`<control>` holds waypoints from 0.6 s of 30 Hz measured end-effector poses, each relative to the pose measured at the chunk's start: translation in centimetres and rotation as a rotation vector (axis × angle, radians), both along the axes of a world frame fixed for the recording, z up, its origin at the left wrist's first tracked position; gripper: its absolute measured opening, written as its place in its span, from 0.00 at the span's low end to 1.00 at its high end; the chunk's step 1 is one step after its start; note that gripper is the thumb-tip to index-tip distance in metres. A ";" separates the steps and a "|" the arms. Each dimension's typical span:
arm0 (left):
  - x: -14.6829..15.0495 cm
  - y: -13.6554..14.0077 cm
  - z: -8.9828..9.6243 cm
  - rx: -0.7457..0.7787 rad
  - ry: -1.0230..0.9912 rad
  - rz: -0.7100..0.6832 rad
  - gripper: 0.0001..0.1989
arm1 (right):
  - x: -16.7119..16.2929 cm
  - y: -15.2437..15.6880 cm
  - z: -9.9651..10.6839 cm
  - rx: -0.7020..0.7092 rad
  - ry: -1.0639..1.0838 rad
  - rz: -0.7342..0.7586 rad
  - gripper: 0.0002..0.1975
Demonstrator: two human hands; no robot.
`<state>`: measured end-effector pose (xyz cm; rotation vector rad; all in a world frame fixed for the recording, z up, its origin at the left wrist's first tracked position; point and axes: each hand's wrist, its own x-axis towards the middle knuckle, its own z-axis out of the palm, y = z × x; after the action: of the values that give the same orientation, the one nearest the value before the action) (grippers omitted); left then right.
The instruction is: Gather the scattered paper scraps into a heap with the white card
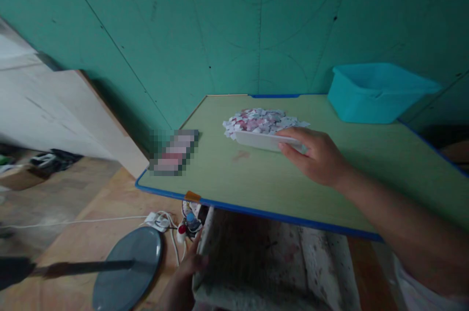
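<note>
A loose heap of small torn paper scraps (262,119), mostly white with some pink, lies on the pale green tabletop (220,181). My right hand (317,154) is closed on the right end of a white shallow plastic tray (258,140), thumb on the near side. The tray stands against the near side of the heap; its inside is hidden from me. Below the table's front edge, my left hand (188,269) grips the left rim of a stained, whitish open bin (203,252) with a dark interior. Some of its fingers are hidden or blurred.
A turquoise plastic tub (370,96) stands at the tabletop's back right. At the left lies a pixelated phone-shaped object (176,152). A green wall (234,22) rises behind. Below left are a grey round stand base (128,272) and a white power strip (157,221) with cables.
</note>
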<state>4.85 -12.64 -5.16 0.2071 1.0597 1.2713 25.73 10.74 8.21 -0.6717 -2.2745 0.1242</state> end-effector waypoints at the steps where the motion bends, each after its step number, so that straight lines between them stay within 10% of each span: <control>1: 0.0 0.0 0.2 0.007 0.001 -0.009 0.34 | 0.1 0.0 0.0 -0.007 0.008 -0.006 0.11; 18: 0.0 0.1 1.0 -0.018 0.053 0.033 0.32 | -0.4 0.1 -0.6 -0.219 -0.037 -0.019 0.11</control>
<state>4.89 -12.49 -4.20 0.2108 1.1234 1.2913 25.36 10.89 7.63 -0.8141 -2.3096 0.3591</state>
